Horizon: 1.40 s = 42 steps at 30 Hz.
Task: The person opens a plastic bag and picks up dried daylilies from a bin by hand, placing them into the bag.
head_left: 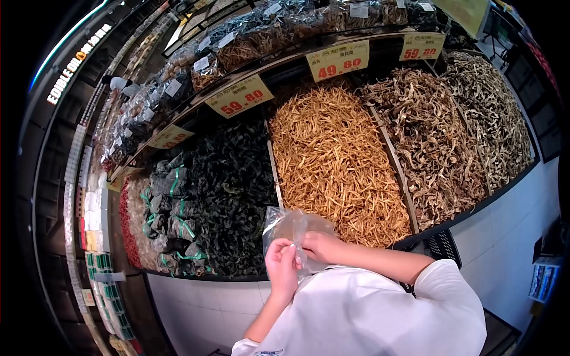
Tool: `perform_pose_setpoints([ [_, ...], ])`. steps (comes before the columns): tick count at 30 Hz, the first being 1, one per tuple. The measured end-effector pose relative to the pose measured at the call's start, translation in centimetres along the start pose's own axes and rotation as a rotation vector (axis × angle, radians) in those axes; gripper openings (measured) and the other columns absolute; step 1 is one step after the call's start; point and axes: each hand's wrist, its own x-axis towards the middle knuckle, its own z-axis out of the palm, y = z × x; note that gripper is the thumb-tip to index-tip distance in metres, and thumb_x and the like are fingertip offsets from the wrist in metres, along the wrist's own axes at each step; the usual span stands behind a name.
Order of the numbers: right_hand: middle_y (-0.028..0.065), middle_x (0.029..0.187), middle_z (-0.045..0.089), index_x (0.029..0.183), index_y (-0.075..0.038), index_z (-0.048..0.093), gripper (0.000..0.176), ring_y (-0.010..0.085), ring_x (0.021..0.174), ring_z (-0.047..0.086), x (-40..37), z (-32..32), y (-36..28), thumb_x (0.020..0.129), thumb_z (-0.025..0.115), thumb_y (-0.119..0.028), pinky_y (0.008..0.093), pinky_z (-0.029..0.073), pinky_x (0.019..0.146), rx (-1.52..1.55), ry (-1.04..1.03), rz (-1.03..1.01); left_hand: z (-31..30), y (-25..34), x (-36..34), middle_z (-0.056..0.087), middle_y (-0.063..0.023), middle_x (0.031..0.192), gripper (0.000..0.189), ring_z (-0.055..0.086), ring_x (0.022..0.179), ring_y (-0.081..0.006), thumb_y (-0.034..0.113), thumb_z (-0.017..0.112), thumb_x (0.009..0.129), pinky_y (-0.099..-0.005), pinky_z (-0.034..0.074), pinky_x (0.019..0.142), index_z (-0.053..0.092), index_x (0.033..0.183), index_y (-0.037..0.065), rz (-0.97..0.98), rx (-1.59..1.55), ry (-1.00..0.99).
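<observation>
A thin transparent plastic bag [279,221] is between my two hands, over the front edge of the display. My left hand [281,264] pinches one side of it with thumb and fingers. My right hand [320,246] grips the bag's other side, its fingertips partly covered by the film. Just beyond the bag lie golden dried strips [332,154] in a bin. Dark, curled dried seaweed-like pieces [228,178] fill the bin on its left.
Brown dried mushroom-like pieces [430,148] and greyish dried strips [490,118] occupy bins on the right. Grey bundles tied with green bands [177,219] are on the left. Price signs [338,59] line the rear ledge, with packaged goods [237,53] above. A black basket [445,244] is at right.
</observation>
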Motion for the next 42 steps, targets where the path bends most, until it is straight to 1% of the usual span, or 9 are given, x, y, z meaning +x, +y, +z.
perform_pose_setpoints([
  [4,0.0165,0.108,0.066,0.109,-0.005,0.064,0.023,0.0363,0.101,0.064,1.4,0.1,-1.1,0.093,0.055,-0.018,0.0443,0.052,0.086,-0.014,-0.201,0.187,-0.7,-0.1,-0.1,0.055,0.0013,0.069,0.004,0.048,0.053,-0.0043,0.004,0.054,0.095,-0.0183,0.038,0.046,0.053,0.099,0.006,0.002,0.003,0.026],
  [6,0.0174,0.107,0.066,0.106,-0.005,0.064,0.022,0.0357,0.102,0.065,1.4,-0.2,-2.0,0.093,0.053,-0.018,0.0443,0.052,0.086,-0.261,-0.252,0.344,-1.0,-0.2,-0.1,0.056,0.0004,0.071,0.006,0.050,0.055,-0.0045,0.001,0.054,0.096,-0.0185,0.040,0.049,0.054,0.102,0.004,-0.018,0.001,0.044],
  [13,0.0165,0.103,0.067,0.113,-0.005,0.066,0.026,0.0319,0.100,0.066,-1.3,-3.3,-2.1,0.090,0.058,-0.013,0.0419,0.053,0.084,-0.056,-0.232,0.210,-1.0,-0.5,0.1,0.057,0.0011,0.072,0.006,0.050,0.055,-0.0037,0.003,0.054,0.096,-0.0181,0.040,0.049,0.054,0.102,0.004,-0.019,-0.003,0.039],
  [17,0.0129,0.097,0.069,0.109,-0.003,0.069,0.022,0.0273,0.088,0.068,-2.5,-8.0,-3.7,0.092,0.065,-0.016,0.0356,0.054,0.077,0.186,0.054,0.219,-0.4,-0.3,0.3,0.055,0.0028,0.067,0.005,0.048,0.051,-0.0028,0.006,0.057,0.095,-0.0172,0.038,0.045,0.054,0.099,0.007,-0.027,0.021,0.052],
  [19,0.0109,0.096,0.070,0.106,-0.002,0.070,0.018,0.0228,0.085,0.069,-2.2,-10.2,-3.5,0.091,0.066,-0.011,0.0321,0.055,0.074,0.052,0.255,0.228,-0.3,-0.4,0.4,0.055,0.0029,0.067,0.005,0.048,0.051,-0.0027,0.006,0.057,0.095,-0.0171,0.038,0.045,0.055,0.099,0.007,-0.035,0.025,0.042],
  [25,0.0151,0.107,0.064,0.112,-0.001,0.064,0.029,0.0317,0.098,0.065,0.0,-15.1,0.1,0.089,0.069,-0.017,0.0393,0.052,0.085,-0.449,0.707,0.279,-0.7,-0.6,0.7,0.055,0.0015,0.068,0.005,0.049,0.052,-0.0041,0.004,0.056,0.096,-0.0184,0.041,0.047,0.055,0.101,0.004,-0.046,-0.009,0.010],
  [26,0.0174,0.123,0.059,0.125,-0.002,0.058,0.042,0.0333,0.112,0.060,0.3,-15.9,0.3,0.089,0.070,-0.019,0.0418,0.050,0.094,-0.474,0.640,0.344,-0.6,-0.5,0.6,0.055,0.0015,0.068,0.005,0.049,0.052,-0.0041,0.004,0.056,0.096,-0.0184,0.041,0.047,0.055,0.101,0.005,-0.049,-0.015,0.014],
  [30,0.0228,0.142,0.045,0.141,-0.005,0.047,0.059,0.0376,0.132,0.045,2.8,-16.9,1.7,0.089,0.069,-0.021,0.0450,0.041,0.110,-0.571,0.498,0.446,-0.7,-0.4,0.5,0.055,0.0015,0.068,0.005,0.049,0.052,-0.0041,0.004,0.056,0.096,-0.0184,0.041,0.047,0.055,0.101,0.005,-0.038,0.004,0.025],
  [42,0.0170,0.117,0.059,0.115,-0.005,0.060,0.031,0.0349,0.110,0.059,4.5,-15.0,4.0,0.086,0.069,-0.014,0.0446,0.049,0.095,-0.744,0.484,0.387,-0.7,-0.4,0.4,0.055,0.0018,0.069,0.005,0.050,0.054,-0.0041,0.004,0.056,0.096,-0.0183,0.041,0.048,0.055,0.101,0.005,-0.043,-0.006,0.058],
])
